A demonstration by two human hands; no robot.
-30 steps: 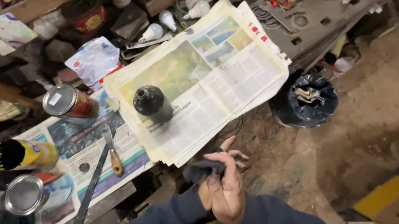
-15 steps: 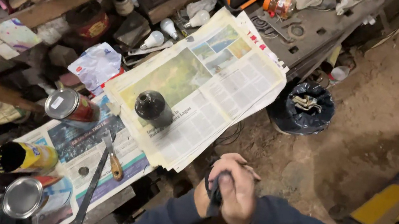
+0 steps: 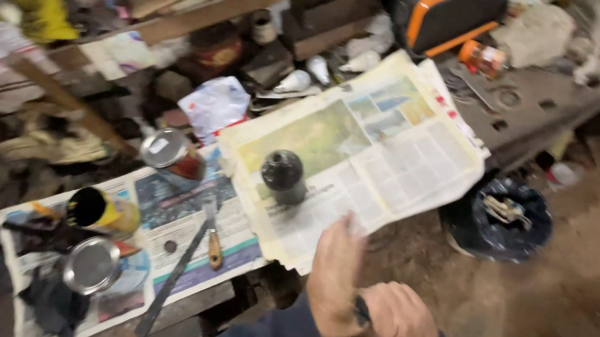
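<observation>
My left hand [image 3: 335, 277] lies stretched flat, fingers together, its tips at the near edge of an open newspaper [image 3: 397, 151] spread over the workbench. My right hand [image 3: 402, 330] is curled just beside the left wrist, with a small dark object [image 3: 360, 311] pinched against it; I cannot tell what the object is. Both arms wear dark blue sleeves. A black round jar [image 3: 283, 174] stands upright on the newspaper, a hand's length beyond my left fingertips.
Left of the jar stand a silver-lidded tin [image 3: 166, 152], a yellow can [image 3: 102, 210] and another lidded tin [image 3: 91, 266] on printed paper. A wooden-handled scraper [image 3: 213, 247] and a flat metal bar [image 3: 172, 284] lie there. A black-lined bucket [image 3: 502, 219] sits on the dirt floor, right.
My left hand has opened from the clasp with the right and stretched forward to the newspaper's edge. The view has shifted slightly; the jar and cans have not moved.
</observation>
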